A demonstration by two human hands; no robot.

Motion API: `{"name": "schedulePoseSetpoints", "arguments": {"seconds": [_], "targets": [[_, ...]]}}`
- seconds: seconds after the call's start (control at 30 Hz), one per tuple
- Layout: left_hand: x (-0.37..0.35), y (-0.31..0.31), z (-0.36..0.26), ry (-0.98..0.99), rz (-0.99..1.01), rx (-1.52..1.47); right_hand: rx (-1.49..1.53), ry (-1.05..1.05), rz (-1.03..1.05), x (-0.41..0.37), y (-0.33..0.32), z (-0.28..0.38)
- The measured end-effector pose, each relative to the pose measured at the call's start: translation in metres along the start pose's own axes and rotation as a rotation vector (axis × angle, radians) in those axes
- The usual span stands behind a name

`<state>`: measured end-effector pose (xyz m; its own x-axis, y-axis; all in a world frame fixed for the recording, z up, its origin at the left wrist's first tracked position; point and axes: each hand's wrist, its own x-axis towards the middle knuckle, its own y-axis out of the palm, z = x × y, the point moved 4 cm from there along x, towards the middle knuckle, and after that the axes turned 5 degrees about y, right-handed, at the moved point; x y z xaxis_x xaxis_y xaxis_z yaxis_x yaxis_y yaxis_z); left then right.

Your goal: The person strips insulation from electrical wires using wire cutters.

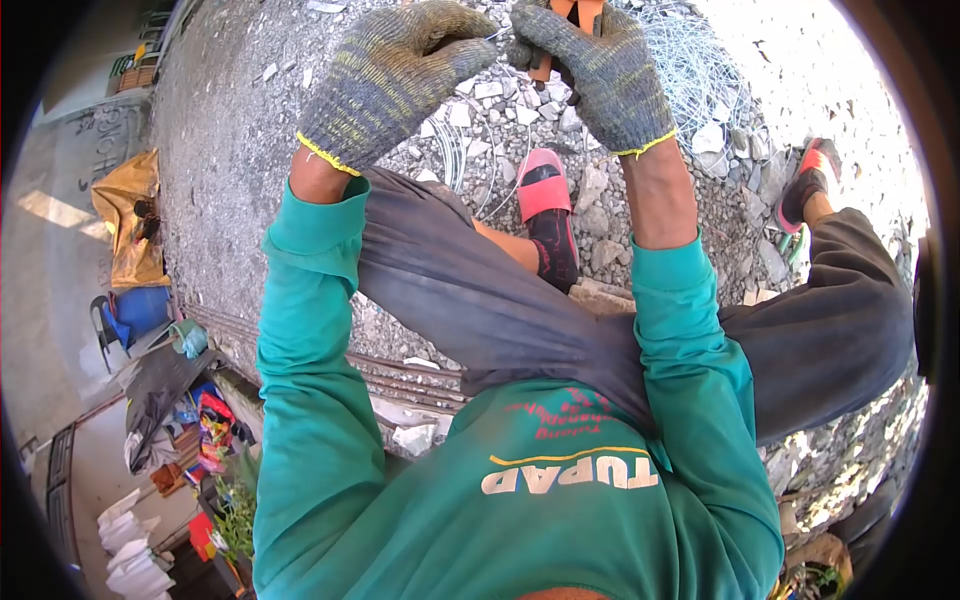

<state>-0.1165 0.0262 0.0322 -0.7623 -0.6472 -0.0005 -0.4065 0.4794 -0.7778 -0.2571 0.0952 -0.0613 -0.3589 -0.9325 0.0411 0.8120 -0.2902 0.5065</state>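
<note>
Both of my hands wear grey knit gloves with yellow cuffs, raised at the top of the view. My left hand (400, 80) is closed, thumb pressed against the fingers; a short bit of thin wire (493, 37) shows at its fingertips. Close beside it, my right hand (610, 75) wraps around an orange-handled tool (582, 12) that looks like pliers; its jaws are hidden. Thin pale wire strands (450, 155) hang over the stones below my hands. A large tangle of wire (695, 80) lies on the ground beyond my right hand.
Broken stones and gravel (230, 130) cover the ground around my legs. My foot in a pink slide sandal (545, 185) rests between my arms. Long rusty bars (400, 385) lie at the left. A tan sack (130, 220) and a blue container (143, 310) stand farther left.
</note>
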Motion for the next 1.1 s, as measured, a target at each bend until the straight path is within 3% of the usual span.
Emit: {"name": "schedulePoseSetpoints", "arguments": {"seconds": [0.03, 0.13, 0.3, 0.4, 0.47, 0.6, 0.67, 0.73, 0.83, 1.1], "targets": [[-0.001, -0.001, -0.001, 0.126, -0.050, 0.103, 0.043, -0.033, 0.002, 0.002, -0.002, 0.001], [-0.005, 0.001, -0.001, 0.245, -0.187, 0.159, 0.051, -0.003, -0.040, 0.002, -0.003, -0.002], [-0.007, 0.004, -0.008, 0.206, -0.166, 0.109, 0.087, -0.062, 0.012, 0.004, -0.006, 0.005], [0.000, 0.006, 0.005, 0.294, -0.251, 0.210, 0.078, -0.004, 0.000, 0.003, -0.010, 0.006], [0.004, 0.009, 0.005, 0.374, -0.292, 0.417, 0.255, 0.012, 0.024, 0.006, -0.011, -0.001], [0.005, 0.004, 0.004, 0.227, -0.121, 0.252, 0.232, 0.034, -0.016, 0.008, -0.023, -0.006], [0.003, -0.002, 0.006, 0.494, -0.159, 0.386, 0.357, 0.020, -0.016, 0.009, -0.029, -0.003], [0.004, 0.001, 0.017, 0.507, -0.204, 0.341, 0.397, 0.003, 0.010, 0.013, -0.035, -0.010], [0.004, -0.002, 0.013, 0.418, -0.255, 0.320, 0.538, -0.047, 0.119, 0.023, -0.043, -0.028], [0.003, -0.001, 0.036, 0.184, -0.240, 0.036, 0.632, 0.010, -0.012, 0.025, -0.071, -0.037]]}}
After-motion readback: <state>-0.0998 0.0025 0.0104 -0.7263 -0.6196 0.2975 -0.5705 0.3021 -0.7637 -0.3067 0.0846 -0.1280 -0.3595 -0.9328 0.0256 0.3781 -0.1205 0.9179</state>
